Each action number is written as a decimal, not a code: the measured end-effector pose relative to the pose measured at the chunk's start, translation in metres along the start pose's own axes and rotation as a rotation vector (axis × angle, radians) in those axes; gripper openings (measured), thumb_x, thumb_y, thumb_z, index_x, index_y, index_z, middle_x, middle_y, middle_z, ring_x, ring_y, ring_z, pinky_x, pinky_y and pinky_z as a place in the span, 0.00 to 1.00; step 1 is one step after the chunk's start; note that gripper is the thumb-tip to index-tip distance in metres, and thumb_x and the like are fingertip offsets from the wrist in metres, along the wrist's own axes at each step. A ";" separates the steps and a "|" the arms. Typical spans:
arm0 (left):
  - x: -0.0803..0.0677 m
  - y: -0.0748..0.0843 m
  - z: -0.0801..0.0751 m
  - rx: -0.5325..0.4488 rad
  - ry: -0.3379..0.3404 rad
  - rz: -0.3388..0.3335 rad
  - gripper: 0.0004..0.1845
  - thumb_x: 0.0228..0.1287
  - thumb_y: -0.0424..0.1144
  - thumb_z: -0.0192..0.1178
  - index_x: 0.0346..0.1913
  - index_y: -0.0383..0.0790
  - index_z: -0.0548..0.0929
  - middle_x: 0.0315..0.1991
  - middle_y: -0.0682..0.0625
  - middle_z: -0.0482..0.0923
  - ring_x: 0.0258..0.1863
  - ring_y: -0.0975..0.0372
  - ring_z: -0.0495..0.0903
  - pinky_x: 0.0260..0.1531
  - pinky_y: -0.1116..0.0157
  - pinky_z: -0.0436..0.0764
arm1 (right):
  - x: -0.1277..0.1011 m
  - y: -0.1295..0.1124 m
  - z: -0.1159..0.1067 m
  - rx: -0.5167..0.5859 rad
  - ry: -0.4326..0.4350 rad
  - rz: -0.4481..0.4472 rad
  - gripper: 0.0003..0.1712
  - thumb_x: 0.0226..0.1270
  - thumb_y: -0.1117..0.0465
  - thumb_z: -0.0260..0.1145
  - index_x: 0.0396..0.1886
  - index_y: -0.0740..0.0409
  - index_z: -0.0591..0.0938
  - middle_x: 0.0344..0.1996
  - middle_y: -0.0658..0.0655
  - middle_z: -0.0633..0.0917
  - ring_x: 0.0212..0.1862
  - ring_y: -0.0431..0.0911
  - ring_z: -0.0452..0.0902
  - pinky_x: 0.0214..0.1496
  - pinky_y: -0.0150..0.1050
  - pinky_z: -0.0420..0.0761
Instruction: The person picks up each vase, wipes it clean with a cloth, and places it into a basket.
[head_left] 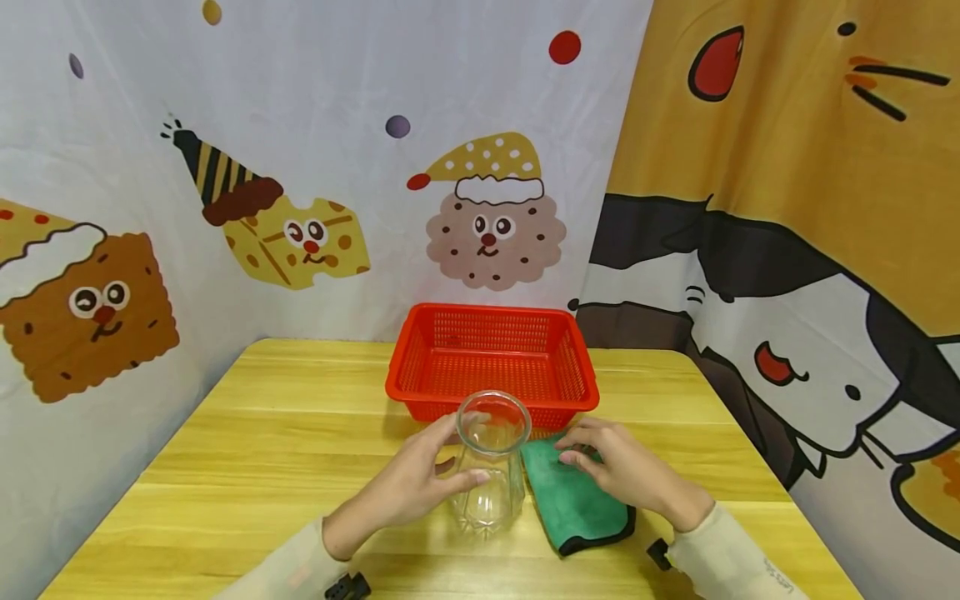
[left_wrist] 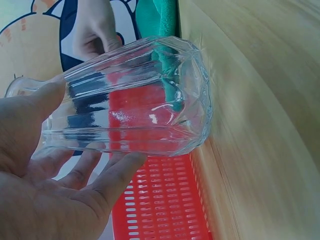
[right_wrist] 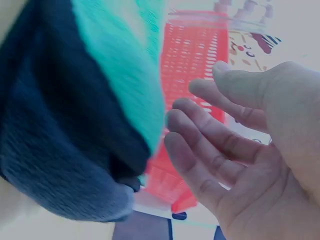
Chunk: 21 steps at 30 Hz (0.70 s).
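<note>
The glass (head_left: pixel 489 462) stands upright on the worktop (head_left: pixel 247 433), near the red basket (head_left: pixel 491 360), left hand (head_left: pixel 408 487) fingers curled round it. The right hand (head_left: pixel 626 468), fingers relaxed, rests on the green cloth (head_left: pixel 573 500); wiping looks unstarted.

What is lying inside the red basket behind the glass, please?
Nothing shows inside the red basket: its mesh floor looks bare. The glass jar in front covers a small part of its near wall, so that strip stays unseen.
</note>
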<state>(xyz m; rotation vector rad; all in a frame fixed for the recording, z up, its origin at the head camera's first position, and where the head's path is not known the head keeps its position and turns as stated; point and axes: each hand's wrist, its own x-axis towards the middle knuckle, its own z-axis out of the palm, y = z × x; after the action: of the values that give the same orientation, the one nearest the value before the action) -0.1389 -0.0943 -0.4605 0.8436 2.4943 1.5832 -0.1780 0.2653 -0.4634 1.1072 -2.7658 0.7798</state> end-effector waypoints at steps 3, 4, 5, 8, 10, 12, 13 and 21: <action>0.000 0.000 0.000 0.000 0.001 -0.005 0.35 0.80 0.48 0.78 0.84 0.52 0.77 0.79 0.45 0.82 0.81 0.41 0.81 0.73 0.40 0.91 | 0.002 -0.001 -0.006 -0.028 0.053 -0.018 0.08 0.86 0.62 0.75 0.57 0.55 0.96 0.50 0.50 0.95 0.47 0.35 0.90 0.48 0.35 0.95; 0.000 0.000 0.000 -0.001 0.001 -0.005 0.35 0.80 0.48 0.78 0.84 0.52 0.77 0.79 0.45 0.82 0.81 0.41 0.81 0.73 0.41 0.91 | 0.003 -0.001 -0.007 -0.037 0.071 -0.027 0.08 0.85 0.63 0.76 0.56 0.54 0.96 0.49 0.50 0.96 0.47 0.36 0.90 0.48 0.36 0.95; 0.000 0.000 0.000 -0.001 0.001 -0.005 0.35 0.81 0.48 0.78 0.84 0.52 0.77 0.79 0.45 0.82 0.81 0.41 0.81 0.73 0.41 0.91 | 0.004 -0.001 -0.008 -0.048 0.091 -0.038 0.07 0.85 0.63 0.76 0.55 0.53 0.96 0.49 0.50 0.96 0.48 0.37 0.90 0.49 0.37 0.95; 0.000 0.000 0.000 -0.003 0.001 -0.005 0.35 0.81 0.48 0.78 0.84 0.52 0.77 0.79 0.46 0.82 0.82 0.42 0.81 0.73 0.41 0.91 | 0.007 -0.002 -0.011 -0.072 0.147 -0.058 0.07 0.84 0.64 0.77 0.54 0.52 0.96 0.48 0.49 0.96 0.48 0.38 0.92 0.49 0.39 0.96; 0.000 0.000 0.000 -0.001 0.001 -0.005 0.35 0.81 0.48 0.78 0.84 0.52 0.77 0.79 0.46 0.82 0.82 0.42 0.81 0.73 0.41 0.91 | 0.009 -0.001 -0.012 -0.077 0.182 -0.063 0.08 0.82 0.65 0.78 0.53 0.52 0.97 0.47 0.48 0.96 0.47 0.37 0.92 0.47 0.38 0.96; -0.001 0.000 0.001 0.001 0.002 -0.008 0.35 0.81 0.48 0.78 0.84 0.52 0.77 0.80 0.46 0.82 0.82 0.41 0.81 0.73 0.40 0.90 | 0.011 -0.001 -0.014 -0.083 0.212 -0.068 0.08 0.80 0.67 0.79 0.52 0.52 0.97 0.46 0.47 0.96 0.45 0.36 0.90 0.45 0.36 0.95; -0.001 0.000 0.001 0.001 0.002 -0.009 0.35 0.81 0.48 0.78 0.84 0.52 0.77 0.80 0.45 0.82 0.82 0.41 0.81 0.73 0.40 0.90 | 0.012 -0.001 -0.015 -0.086 0.225 -0.070 0.09 0.79 0.67 0.80 0.52 0.52 0.97 0.45 0.46 0.95 0.44 0.34 0.89 0.44 0.35 0.94; -0.001 0.002 0.001 -0.002 -0.004 -0.008 0.36 0.81 0.48 0.77 0.85 0.52 0.76 0.80 0.46 0.82 0.82 0.42 0.80 0.73 0.40 0.90 | 0.022 0.003 -0.023 -0.122 0.359 -0.129 0.09 0.76 0.68 0.82 0.50 0.55 0.97 0.42 0.47 0.94 0.37 0.31 0.83 0.40 0.30 0.92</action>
<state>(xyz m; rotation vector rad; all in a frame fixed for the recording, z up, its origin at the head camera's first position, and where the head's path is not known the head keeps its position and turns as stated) -0.1374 -0.0934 -0.4597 0.8341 2.4905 1.5794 -0.1987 0.2646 -0.4393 0.9983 -2.3862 0.7046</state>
